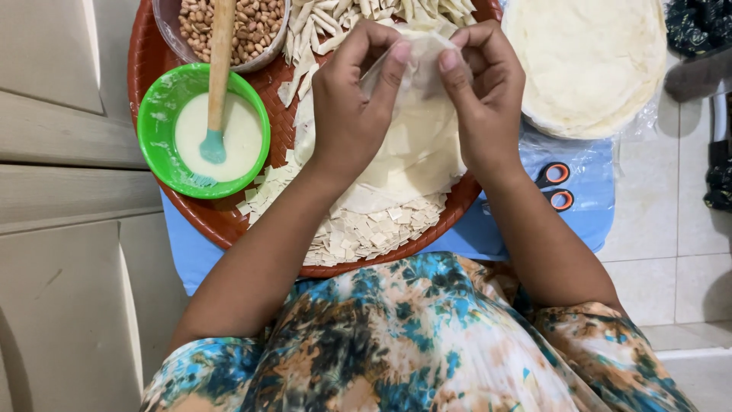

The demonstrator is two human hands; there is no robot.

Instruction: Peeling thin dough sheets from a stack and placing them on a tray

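Observation:
My left hand [352,99] and my right hand [482,95] both pinch the top edge of a thin, pale pastry sheet [418,72], held up over a red-brown woven tray [217,217]. Under the hands lies a stack of more pale sheets [415,164]. Small cut squares of pastry [366,229] are heaped at the tray's near edge. A green bowl [162,130] of white paste sits at the tray's left, with a wooden-handled brush [217,84] with a teal tip standing in it.
A clear bowl of peanuts [255,27] and several rolled pastry sticks [343,15] sit at the tray's far side. A round stack of flat pastry sheets [587,61] lies to the right on plastic. Orange-handled scissors [557,187] rest on a blue surface [587,214]. Cabinet doors stand left.

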